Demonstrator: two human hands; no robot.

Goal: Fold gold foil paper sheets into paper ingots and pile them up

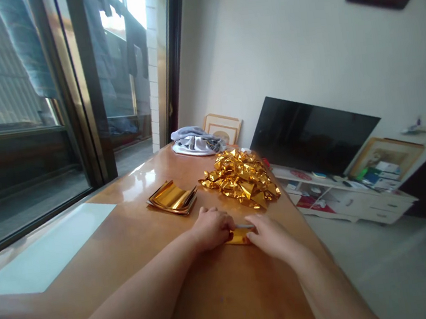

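Both of my hands are on one sheet of gold foil paper (239,236) that lies on the wooden table, its far edge turned up and pale. My left hand (212,228) grips the sheet's left side with curled fingers. At the right end, my right hand (265,233) pinches the same sheet between thumb and fingers. Just beyond them rises a heap of folded gold foil pieces (244,179). A stack of flat, slightly curled gold foil sheets (173,197) rests farther to the left.
Folded grey-white cloth (197,141) sits at the table's far end. A pale sheet (53,246) covers part of the left edge, beside the glass sliding door (84,92). To the right, past the table edge, stand a low white cabinet (349,197) and a black television (310,132).
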